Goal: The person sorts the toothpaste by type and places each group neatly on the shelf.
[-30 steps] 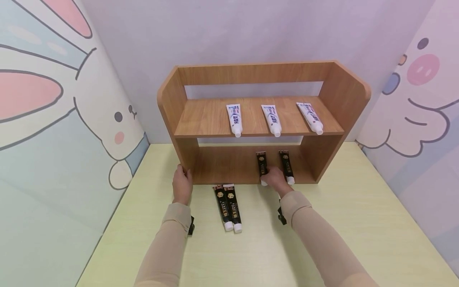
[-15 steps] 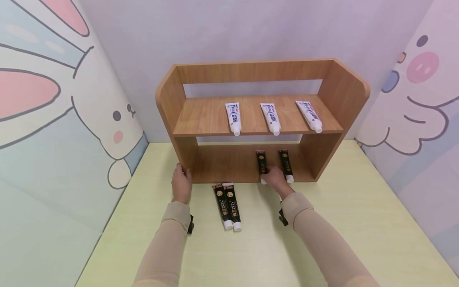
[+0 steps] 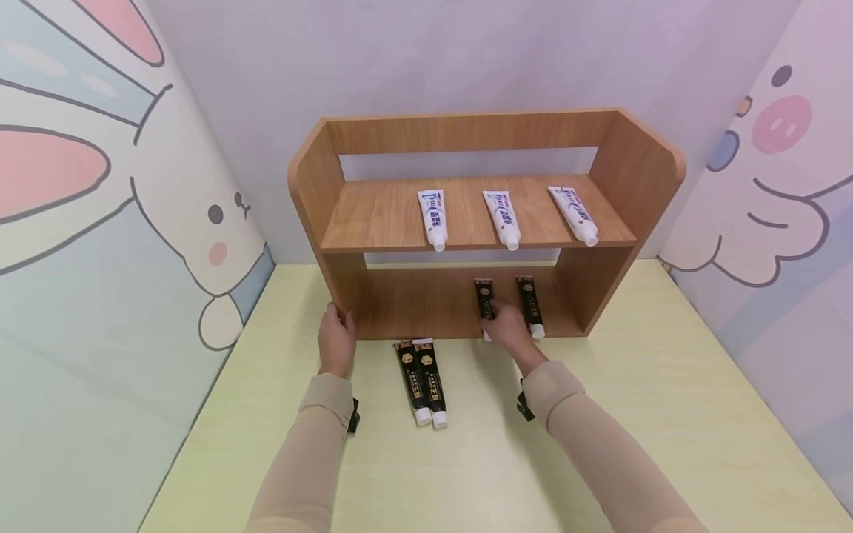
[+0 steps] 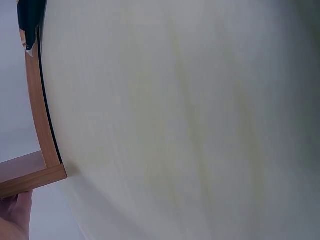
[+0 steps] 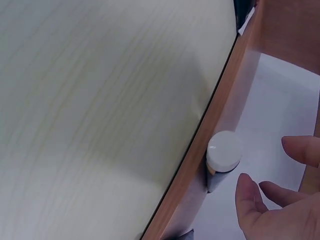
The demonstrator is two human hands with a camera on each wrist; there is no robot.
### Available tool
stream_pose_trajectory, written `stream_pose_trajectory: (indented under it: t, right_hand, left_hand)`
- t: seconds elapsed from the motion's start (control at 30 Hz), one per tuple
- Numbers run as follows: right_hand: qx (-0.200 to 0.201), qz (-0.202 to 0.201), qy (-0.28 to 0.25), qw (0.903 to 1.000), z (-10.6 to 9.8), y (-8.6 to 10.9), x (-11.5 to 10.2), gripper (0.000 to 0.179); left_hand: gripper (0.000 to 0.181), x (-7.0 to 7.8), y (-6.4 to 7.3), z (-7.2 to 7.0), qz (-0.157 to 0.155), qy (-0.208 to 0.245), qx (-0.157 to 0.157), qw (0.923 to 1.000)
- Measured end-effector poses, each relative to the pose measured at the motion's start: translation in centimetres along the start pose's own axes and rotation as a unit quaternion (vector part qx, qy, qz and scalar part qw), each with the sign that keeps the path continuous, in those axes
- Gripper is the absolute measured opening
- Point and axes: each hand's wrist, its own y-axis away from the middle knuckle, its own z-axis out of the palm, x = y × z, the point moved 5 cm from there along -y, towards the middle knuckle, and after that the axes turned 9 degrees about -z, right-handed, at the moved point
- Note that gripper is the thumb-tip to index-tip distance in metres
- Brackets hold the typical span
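My left hand (image 3: 337,344) holds the front lower part of the left side panel of a wooden shelf (image 3: 460,240). In the left wrist view, fingers (image 4: 20,207) lie against that panel's outer face. My right hand (image 3: 509,328) is over a black toothpaste tube (image 3: 485,291) on the lower board; its fingers stand apart beside the white cap (image 5: 224,150) in the right wrist view, not closed round it. Another black toothpaste tube (image 3: 529,303) lies to the right on the same board. Two more, a left tube (image 3: 412,379) and a right tube (image 3: 431,377), lie touching on the table.
Three white toothpaste tubes, left (image 3: 433,218), middle (image 3: 502,218) and right (image 3: 574,215), lie spaced out on the upper board, caps forward. The pale table (image 3: 426,481) extends in front of the shelf. Walls with cartoon animals stand at left (image 3: 200,244) and right (image 3: 766,192).
My right hand's fingers have loosened from the black toothpaste tube and lifted slightly. My left hand stays at the side panel, and the tubes lie as before.
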Motion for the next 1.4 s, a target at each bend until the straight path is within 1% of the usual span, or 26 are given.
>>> stream_pose_trajectory:
  t: [0.2, 0.33, 0.53, 0.7, 0.87, 1.2, 1.4]
  right_hand:
    - [0.0, -0.025, 0.011, 0.9996, 0.5, 0.5, -0.6, 0.056]
    - [-0.002, -0.037, -0.002, 0.9993, 1.0, 0.8, -0.8, 0.055]
    - [-0.014, -0.027, -0.03, 0.9991, 1.6, 1.6, -1.4, 0.053]
    - [-0.023, -0.026, -0.049, 0.9982, 2.2, 2.3, -2.0, 0.057]
    - [-0.027, -0.03, -0.054, 0.9977, 2.7, 3.1, -2.7, 0.057]
    - [-0.035, -0.035, -0.041, 0.9979, 3.8, 4.1, -3.5, 0.055]
    - [-0.037, -0.038, -0.048, 0.9975, 4.1, 4.8, -3.7, 0.053]
  left_hand:
    - [0.023, 0.2, 0.0, -0.2, 0.001, 0.001, 0.0, 1.0]
    - [0.023, 0.2, 0.1, -0.2, 0.0, 0.001, -0.002, 1.0]
    - [0.023, 0.2, 0.1, -0.2, -0.001, 0.0, -0.003, 1.0]
    - [0.023, 0.2, 0.1, -0.2, 0.001, 0.002, -0.003, 1.0]
    - [0.021, 0.2, 0.1, -0.2, 0.001, 0.002, -0.002, 1.0]
    - [0.023, 0.2, 0.1, -0.2, 0.0, 0.002, -0.002, 1.0]
    - [0.022, 0.2, 0.1, -0.1, -0.009, 0.001, -0.004, 0.9999]
